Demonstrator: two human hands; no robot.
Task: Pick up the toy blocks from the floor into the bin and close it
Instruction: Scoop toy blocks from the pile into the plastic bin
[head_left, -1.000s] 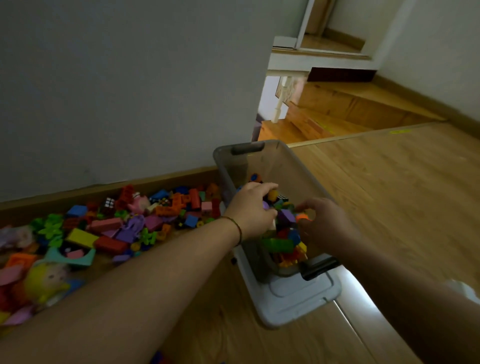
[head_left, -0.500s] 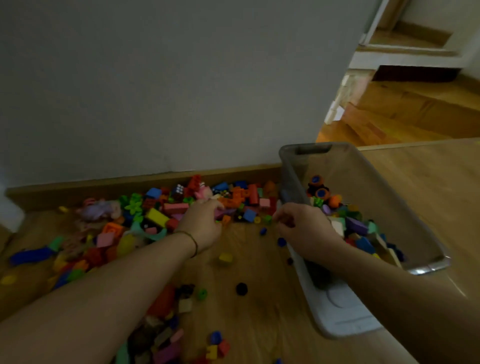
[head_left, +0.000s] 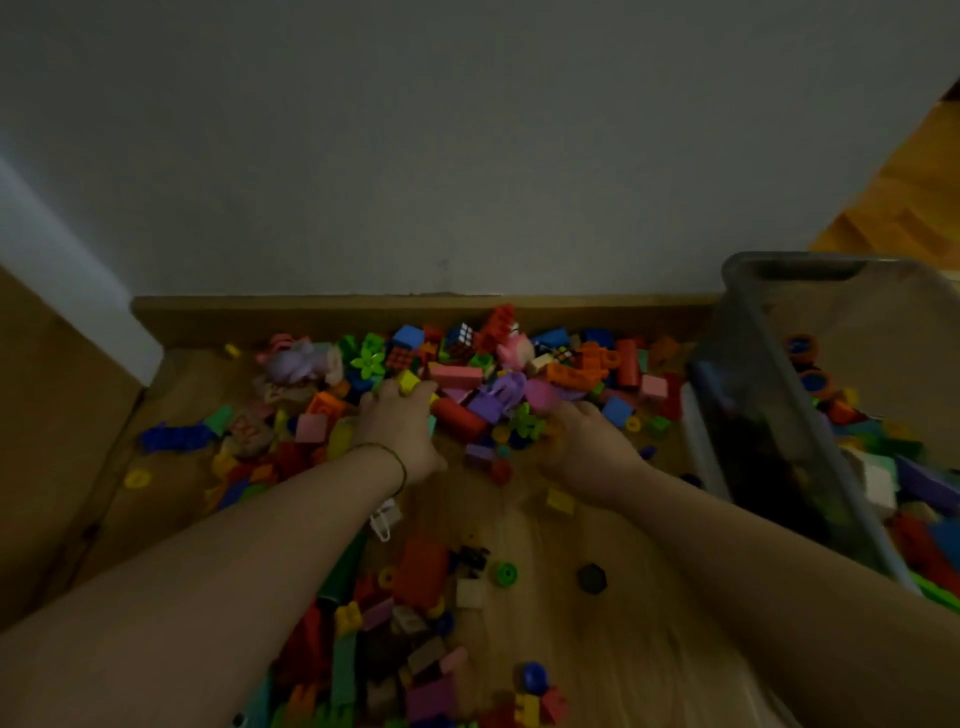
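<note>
A heap of colourful toy blocks (head_left: 519, 374) lies on the wooden floor against the skirting board. My left hand (head_left: 400, 428) reaches into the heap's near edge, fingers curled over a yellow block (head_left: 409, 383) and its neighbours. My right hand (head_left: 584, 447) digs in beside it, with fingers bent round pieces near a green flower block (head_left: 524, 423). A translucent grey bin (head_left: 795, 260) stands open at the right, partly filled with blocks. Both hands are left of it.
More loose blocks (head_left: 415, 618) and a black piece (head_left: 591, 577) lie between my forearms. A grey wall with a wooden skirting board (head_left: 363, 309) runs behind the heap. A brown panel (head_left: 52, 415) closes off the left. Wooden steps (head_left: 909, 208) show at top right.
Both hands left the bin, swung left to the floor heap and pushed deeper into it. The view turned left and down, so the bin now sits at the right edge.
</note>
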